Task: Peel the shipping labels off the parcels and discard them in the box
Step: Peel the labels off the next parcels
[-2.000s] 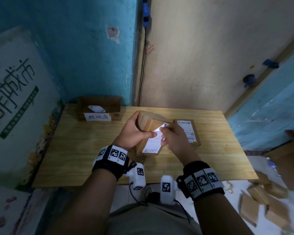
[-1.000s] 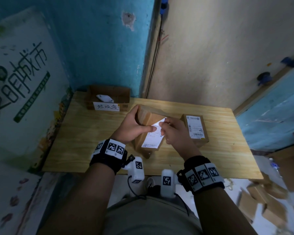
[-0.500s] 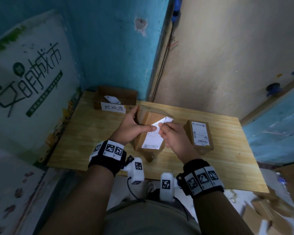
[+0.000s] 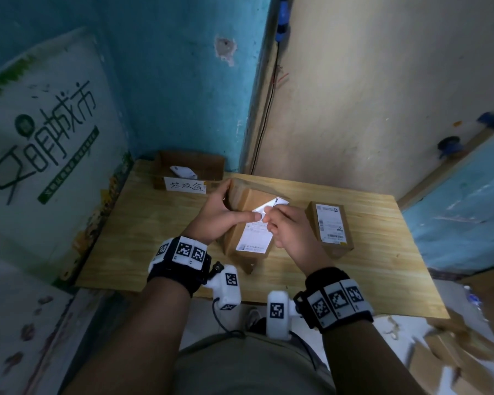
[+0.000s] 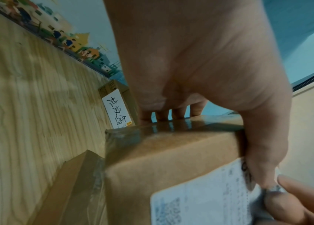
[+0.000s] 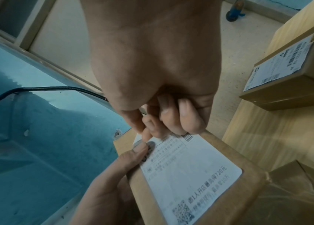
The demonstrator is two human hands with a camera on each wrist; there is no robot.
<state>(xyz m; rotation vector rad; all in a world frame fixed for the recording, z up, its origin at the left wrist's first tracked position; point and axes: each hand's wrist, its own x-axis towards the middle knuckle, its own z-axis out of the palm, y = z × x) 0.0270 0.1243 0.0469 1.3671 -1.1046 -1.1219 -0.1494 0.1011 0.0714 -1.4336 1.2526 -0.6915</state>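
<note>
My left hand (image 4: 220, 216) grips a brown cardboard parcel (image 4: 240, 206) tilted above the wooden table (image 4: 143, 240), fingers over its far edge and thumb pressed on the white shipping label (image 4: 257, 238). My right hand (image 4: 285, 226) pinches the label's upper part, whose top corner (image 4: 277, 201) is lifted off the cardboard. In the right wrist view the label (image 6: 187, 172) still sticks over its lower half. A second parcel (image 4: 330, 229) with its own label (image 4: 330, 223) lies on the table to the right. The discard box (image 4: 188, 169) stands at the back left.
The discard box carries a handwritten white tag (image 4: 185, 185) and holds a crumpled white label (image 4: 183, 171). A flat cardboard piece (image 5: 67, 190) lies under the held parcel. Loose cardboard pieces (image 4: 451, 354) lie on the floor at the right. Walls close the table's back and left.
The label's top corner has come further off the parcel under my right hand's pull. My left hand keeps the same grip; the head view has shifted.
</note>
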